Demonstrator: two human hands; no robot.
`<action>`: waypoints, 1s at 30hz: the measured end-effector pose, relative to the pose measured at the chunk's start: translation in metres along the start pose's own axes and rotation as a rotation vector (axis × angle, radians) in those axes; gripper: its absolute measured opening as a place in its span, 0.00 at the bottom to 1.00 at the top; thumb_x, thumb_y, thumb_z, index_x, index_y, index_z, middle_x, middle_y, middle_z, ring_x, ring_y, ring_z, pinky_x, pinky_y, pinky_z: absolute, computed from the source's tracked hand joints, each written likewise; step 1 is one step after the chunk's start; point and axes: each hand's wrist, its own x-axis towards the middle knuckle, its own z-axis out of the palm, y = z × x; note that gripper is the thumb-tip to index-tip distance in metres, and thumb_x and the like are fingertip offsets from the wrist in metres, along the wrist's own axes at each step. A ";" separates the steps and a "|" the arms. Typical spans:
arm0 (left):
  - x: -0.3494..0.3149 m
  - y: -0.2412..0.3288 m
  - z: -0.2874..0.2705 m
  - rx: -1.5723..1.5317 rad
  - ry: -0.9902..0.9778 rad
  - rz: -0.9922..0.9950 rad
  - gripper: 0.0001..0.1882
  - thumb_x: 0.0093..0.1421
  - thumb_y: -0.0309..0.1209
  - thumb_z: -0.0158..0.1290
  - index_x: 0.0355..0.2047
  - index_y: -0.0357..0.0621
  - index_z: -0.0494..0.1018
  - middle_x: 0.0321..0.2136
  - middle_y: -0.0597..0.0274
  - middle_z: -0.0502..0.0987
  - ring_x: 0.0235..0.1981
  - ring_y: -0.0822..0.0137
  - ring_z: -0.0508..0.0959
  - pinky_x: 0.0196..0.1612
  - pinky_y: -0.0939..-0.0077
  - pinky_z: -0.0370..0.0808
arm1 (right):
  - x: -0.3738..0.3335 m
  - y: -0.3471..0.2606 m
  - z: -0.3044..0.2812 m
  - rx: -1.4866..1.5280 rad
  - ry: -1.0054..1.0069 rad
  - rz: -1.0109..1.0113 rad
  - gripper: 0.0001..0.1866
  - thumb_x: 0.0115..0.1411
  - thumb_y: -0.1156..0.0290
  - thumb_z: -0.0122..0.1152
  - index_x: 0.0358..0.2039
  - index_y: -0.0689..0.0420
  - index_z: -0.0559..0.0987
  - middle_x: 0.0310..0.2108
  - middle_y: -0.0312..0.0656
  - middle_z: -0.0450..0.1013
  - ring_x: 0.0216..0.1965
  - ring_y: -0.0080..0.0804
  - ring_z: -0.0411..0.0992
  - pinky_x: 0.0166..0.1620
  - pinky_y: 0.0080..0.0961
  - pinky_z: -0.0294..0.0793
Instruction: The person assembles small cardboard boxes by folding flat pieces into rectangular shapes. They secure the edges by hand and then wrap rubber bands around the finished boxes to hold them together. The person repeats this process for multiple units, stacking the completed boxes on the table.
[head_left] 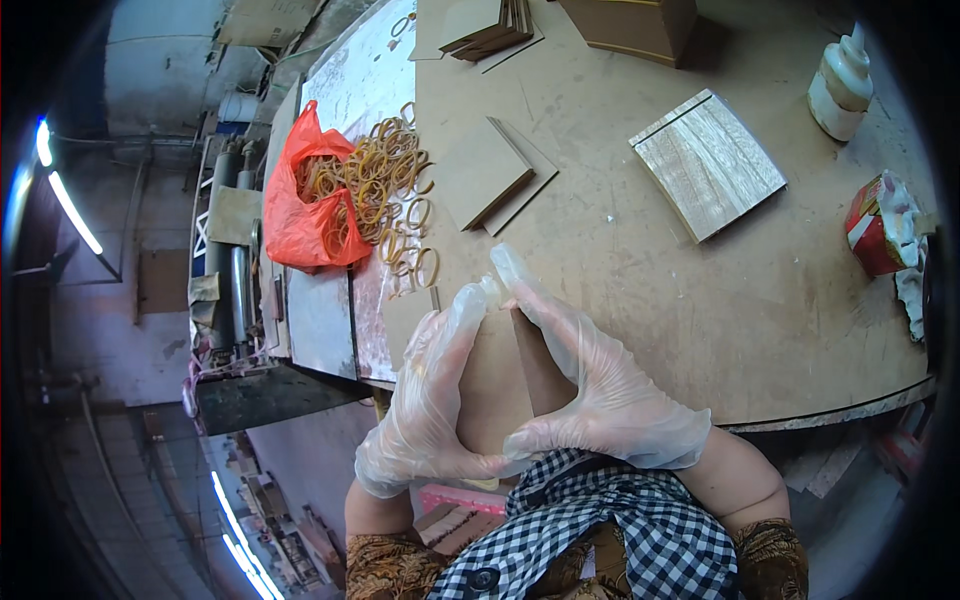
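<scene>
Clear plastic gloves cover both hands, and the fingers (510, 265) of the two meet at their tips over the top edge of a stack of brown board pieces (500, 375) held upright at the near rim of the tabletop (640, 290). The left hand (430, 400) wraps the stack's left side, fingers pressed together along it and the thumb curled under its lower corner. The right hand (600, 385) grips the right side the same way, fingers close together and slanting up to the top edge, thumb hooked across the bottom toward the left thumb. The stack sits between the palms, just above a black-and-white checked cloth (610, 530) at the person's lap.

Farther out on the tabletop, to the left, a heap of tan rubber bands (385, 185) spills from an orange plastic bag (305, 215). Just beyond the fingertips lie two flat brown board pieces (490, 172), one overlapping the other. To the right rests a pale wood-grain square panel (710, 165), well apart from the hands. A white squeeze bottle (840, 85) stands near the far right edge, and a red box with white cloth (885, 225) sits at the right rim. More brown boards (490, 25) are stacked at the far side.
</scene>
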 end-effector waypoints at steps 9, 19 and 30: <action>0.003 0.000 -0.003 0.080 0.002 0.060 0.67 0.34 0.50 0.75 0.67 0.28 0.52 0.66 0.35 0.58 0.67 0.42 0.59 0.69 0.52 0.52 | 0.000 -0.004 -0.001 0.090 0.001 0.087 0.63 0.39 0.67 0.80 0.72 0.58 0.50 0.73 0.46 0.48 0.72 0.42 0.48 0.72 0.35 0.49; 0.007 0.002 -0.004 0.160 -0.026 0.108 0.68 0.35 0.51 0.74 0.68 0.28 0.50 0.67 0.36 0.57 0.68 0.41 0.58 0.69 0.51 0.51 | -0.002 -0.001 -0.004 -0.024 -0.006 0.107 0.61 0.41 0.61 0.81 0.70 0.60 0.53 0.71 0.51 0.50 0.71 0.45 0.50 0.71 0.36 0.51; 0.007 0.005 -0.017 0.194 -0.058 0.152 0.75 0.30 0.54 0.76 0.70 0.31 0.45 0.68 0.36 0.53 0.70 0.40 0.53 0.70 0.49 0.49 | -0.003 -0.012 -0.016 -0.407 -0.115 -0.126 0.77 0.28 0.44 0.82 0.72 0.61 0.44 0.72 0.56 0.47 0.73 0.50 0.46 0.72 0.39 0.48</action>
